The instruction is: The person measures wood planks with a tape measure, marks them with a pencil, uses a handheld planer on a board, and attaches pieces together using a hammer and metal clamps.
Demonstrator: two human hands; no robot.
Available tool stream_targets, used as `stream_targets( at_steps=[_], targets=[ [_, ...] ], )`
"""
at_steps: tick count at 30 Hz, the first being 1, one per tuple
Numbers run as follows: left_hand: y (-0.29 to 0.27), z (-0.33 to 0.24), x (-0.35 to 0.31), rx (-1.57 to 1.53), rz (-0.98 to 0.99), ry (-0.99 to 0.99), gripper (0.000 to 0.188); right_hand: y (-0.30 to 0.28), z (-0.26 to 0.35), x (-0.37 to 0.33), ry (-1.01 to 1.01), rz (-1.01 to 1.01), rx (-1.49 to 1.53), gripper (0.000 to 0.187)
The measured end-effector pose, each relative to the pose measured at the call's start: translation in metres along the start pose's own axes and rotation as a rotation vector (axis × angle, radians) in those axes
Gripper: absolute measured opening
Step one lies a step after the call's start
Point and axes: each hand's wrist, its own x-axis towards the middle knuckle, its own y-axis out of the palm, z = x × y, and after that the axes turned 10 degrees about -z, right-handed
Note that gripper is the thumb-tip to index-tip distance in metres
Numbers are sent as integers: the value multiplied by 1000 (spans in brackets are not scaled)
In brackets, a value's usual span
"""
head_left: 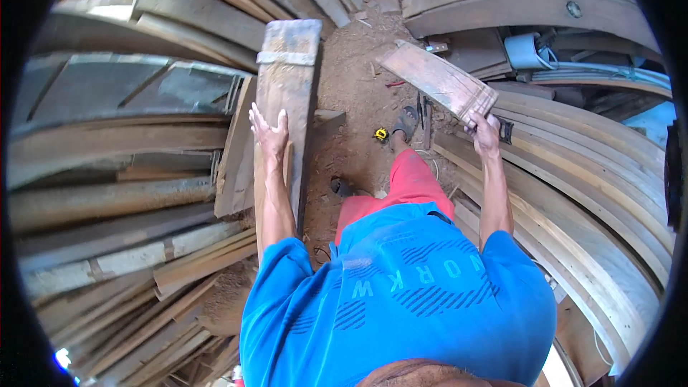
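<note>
While my right hand [486, 135] clasps the short plank [437, 79], my left hand [271, 136] spreads empty over the long board [288, 89]
Likely positioning; next, the plank's length beyond my grip needs steadying

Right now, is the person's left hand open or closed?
Open: the left hand has its fingers spread and its thumb apart, seen against the long wooden board.

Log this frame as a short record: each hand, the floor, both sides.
Left hand: open, fingers spread, over the long plank; firm contact unclear
Right hand: gripping the near end of the short board
Floor: yellow tape measure beside a sandal
Left side: stacked timber
Right side: long boards
</note>
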Motion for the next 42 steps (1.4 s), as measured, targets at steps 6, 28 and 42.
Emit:
stream_targets(
  at_steps=[6,28,42],
  targets=[
    [-126,127,-162,366,201,-304,124,49,8,-125,45,277,369,28],
    [-236,245,-279,392,355,-322,139,193,-137,-216,260,594,338,19],
    [-237,228,-305,294,287,-213,136,263,-219,-262,401,675,-256,9]
  ],
)
